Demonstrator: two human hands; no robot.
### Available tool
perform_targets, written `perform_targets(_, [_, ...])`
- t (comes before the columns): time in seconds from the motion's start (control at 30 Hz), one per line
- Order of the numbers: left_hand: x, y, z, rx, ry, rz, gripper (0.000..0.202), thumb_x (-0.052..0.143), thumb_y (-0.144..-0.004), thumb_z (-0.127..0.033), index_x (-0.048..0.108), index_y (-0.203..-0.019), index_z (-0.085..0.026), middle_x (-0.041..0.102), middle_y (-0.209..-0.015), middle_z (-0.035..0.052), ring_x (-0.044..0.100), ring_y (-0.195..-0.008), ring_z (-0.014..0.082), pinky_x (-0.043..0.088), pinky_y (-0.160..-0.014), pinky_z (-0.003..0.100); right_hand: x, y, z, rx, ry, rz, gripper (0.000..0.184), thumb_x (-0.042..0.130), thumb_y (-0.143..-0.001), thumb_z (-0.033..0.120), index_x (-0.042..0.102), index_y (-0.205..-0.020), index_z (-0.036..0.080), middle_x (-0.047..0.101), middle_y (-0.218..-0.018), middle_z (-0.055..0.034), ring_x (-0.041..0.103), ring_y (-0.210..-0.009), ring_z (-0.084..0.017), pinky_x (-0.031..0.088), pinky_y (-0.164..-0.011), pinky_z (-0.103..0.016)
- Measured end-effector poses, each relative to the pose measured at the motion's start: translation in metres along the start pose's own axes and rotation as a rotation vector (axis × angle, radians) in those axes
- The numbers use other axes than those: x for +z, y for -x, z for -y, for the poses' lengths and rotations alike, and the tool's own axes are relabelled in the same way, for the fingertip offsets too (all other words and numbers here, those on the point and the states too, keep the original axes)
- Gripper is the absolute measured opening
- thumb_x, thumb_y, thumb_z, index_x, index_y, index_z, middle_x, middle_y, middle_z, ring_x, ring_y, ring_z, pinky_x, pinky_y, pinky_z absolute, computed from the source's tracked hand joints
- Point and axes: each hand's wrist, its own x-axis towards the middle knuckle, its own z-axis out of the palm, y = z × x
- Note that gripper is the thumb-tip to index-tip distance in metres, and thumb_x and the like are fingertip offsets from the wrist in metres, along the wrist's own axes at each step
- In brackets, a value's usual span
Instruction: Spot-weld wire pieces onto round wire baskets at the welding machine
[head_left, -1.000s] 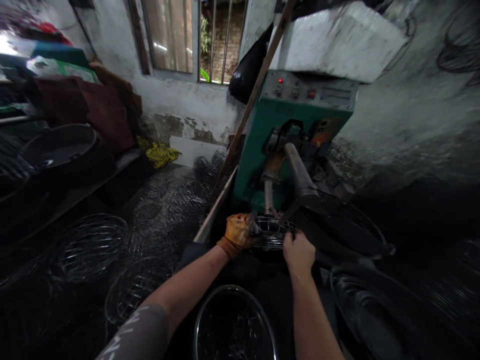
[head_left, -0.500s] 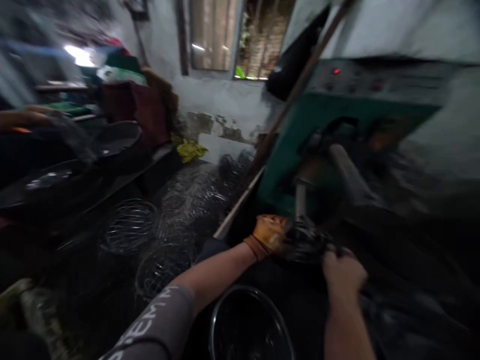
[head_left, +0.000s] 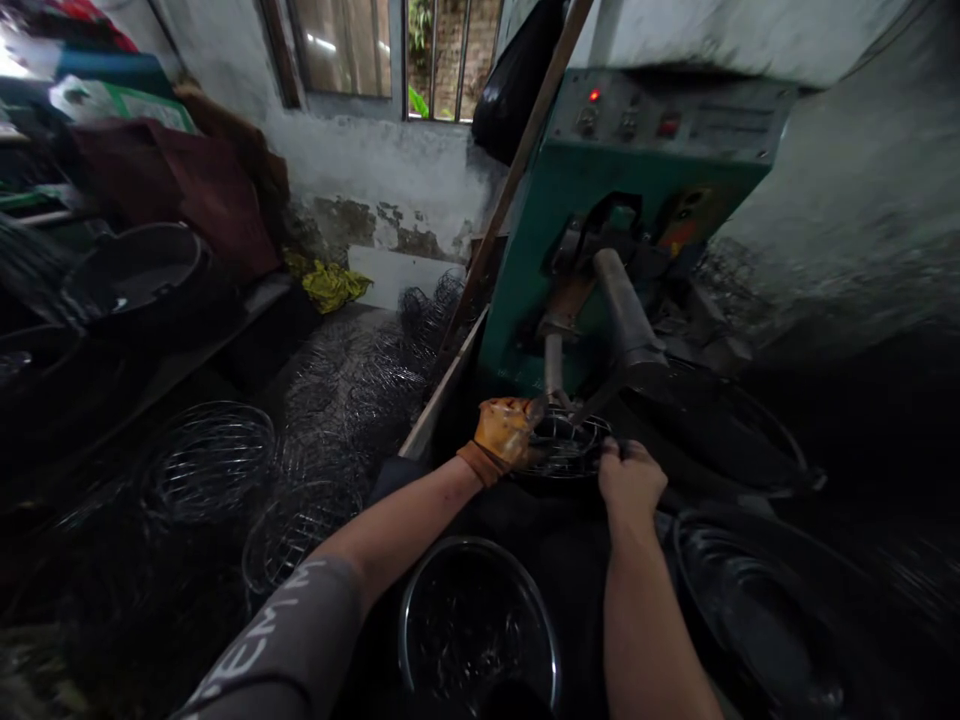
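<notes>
Now view's swung R vs. 0.5 s ago; hold looks unchanged, so work stays put: gloved L hand [head_left: 504, 434] & bare R hand [head_left: 634, 482], fingers [head_left: 613, 456] curled round opp. sides of wire basket [head_left: 566, 462], by green machine's [head_left: 514, 285] lower rod [head_left: 553, 362]; contact w/ rod unclear.

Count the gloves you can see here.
1: the orange glove on the left hand, holding a wire frame. The right hand is bare; shadows may hide others.
</notes>
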Motion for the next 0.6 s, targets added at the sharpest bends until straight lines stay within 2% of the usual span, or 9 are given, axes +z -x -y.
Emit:
perform_targets(0.1, [0.002,0.004,0.002,0.017,0.043,-0.063,0.087,0.065,-0.079,-0.069,0.051,-0.149,-0.018,0.067,-0.131,0.0146,0.062,-0.120,0.0359,0.049,-0.100,0.051,-0.004,0.001,0.000,-0.006,0.052,0.034,0.037,0.048,-0.090,0.029,0.074,-0.099,0.005,0.071,-0.082,-0.0165,0.063,-0.080,-0.028,0.043,-0.072,-0.033])
perform_targets(0.2, [0.003,0.027,0.017,0.014,0.153,-0.206,0.098,0.066,-0.077,-0.067,0.041,-0.156,-0.015,0.059,-0.145,0.0150,0.056,-0.132,0.0317,0.045,-0.111,0.046,-0.008,0.004,-0.011,0.016,0.103,0.035,0.037,0.049,-0.091,0.032,0.075,-0.097,0.006,0.069,-0.076,-0.0163,0.064,-0.080,-0.031,0.044,-0.071,-0.036])
perform_targets(0.23, [0.004,0.039,0.024,-0.035,0.186,-0.229,0.099,0.067,-0.077,-0.066,0.040,-0.157,-0.013,0.057,-0.147,0.0152,0.055,-0.134,0.0305,0.044,-0.114,0.044,-0.009,0.006,-0.017,0.037,0.114,0.026,0.036,0.050,-0.091,0.033,0.075,-0.095,0.007,0.068,-0.073,-0.0163,0.064,-0.080,-0.033,0.045,-0.071,-0.038])
perform_targets(0.3, [0.006,0.066,0.041,-0.241,0.236,-0.183,0.092,0.068,-0.078,-0.064,0.047,-0.152,-0.014,0.061,-0.144,0.0146,0.059,-0.131,0.0306,0.047,-0.113,0.042,-0.010,0.009,-0.026,0.090,0.080,-0.013,0.032,0.053,-0.088,0.035,0.073,-0.090,0.009,0.066,-0.070,-0.0153,0.065,-0.082,-0.035,0.047,-0.071,-0.041])
perform_targets(0.37, [0.008,0.090,0.055,-0.482,0.275,-0.079,0.079,0.070,-0.078,-0.062,0.058,-0.142,-0.017,0.068,-0.134,0.0129,0.065,-0.123,0.0322,0.053,-0.106,0.044,-0.009,0.013,-0.029,0.188,-0.071,-0.073,0.022,0.057,-0.083,0.034,0.068,-0.082,0.015,0.064,-0.069,-0.0119,0.066,-0.081,-0.034,0.049,-0.070,-0.042])
perform_targets(0.43, [0.012,0.106,0.065,-0.585,0.299,-0.039,0.074,0.072,-0.078,-0.059,0.060,-0.139,-0.020,0.069,-0.132,0.0114,0.066,-0.121,0.0324,0.055,-0.104,0.044,-0.009,0.019,-0.022,0.334,-0.299,-0.127,0.012,0.061,-0.078,0.033,0.061,-0.076,0.022,0.061,-0.066,-0.0073,0.064,-0.073,-0.030,0.049,-0.062,-0.039])
perform_targets(0.5, [0.016,0.112,0.070,-0.538,0.301,-0.066,0.080,0.075,-0.076,-0.056,0.055,-0.145,-0.021,0.066,-0.138,0.0109,0.063,-0.125,0.0326,0.053,-0.107,0.044,-0.010,0.026,-0.010,0.454,-0.513,-0.144,0.010,0.062,-0.075,0.032,0.054,-0.074,0.026,0.058,-0.064,-0.0034,0.059,-0.062,-0.024,0.046,-0.051,-0.035])
perform_targets(0.6, [0.024,0.106,0.070,-0.459,0.295,-0.101,0.092,0.077,-0.071,-0.055,0.047,-0.151,-0.021,0.063,-0.142,0.0111,0.062,-0.126,0.0340,0.051,-0.110,0.047,-0.013,0.034,0.005,0.495,-0.687,-0.138,0.011,0.060,-0.075,0.031,0.050,-0.074,0.027,0.057,-0.063,-0.0002,0.052,-0.052,-0.018,0.041,-0.040,-0.029])
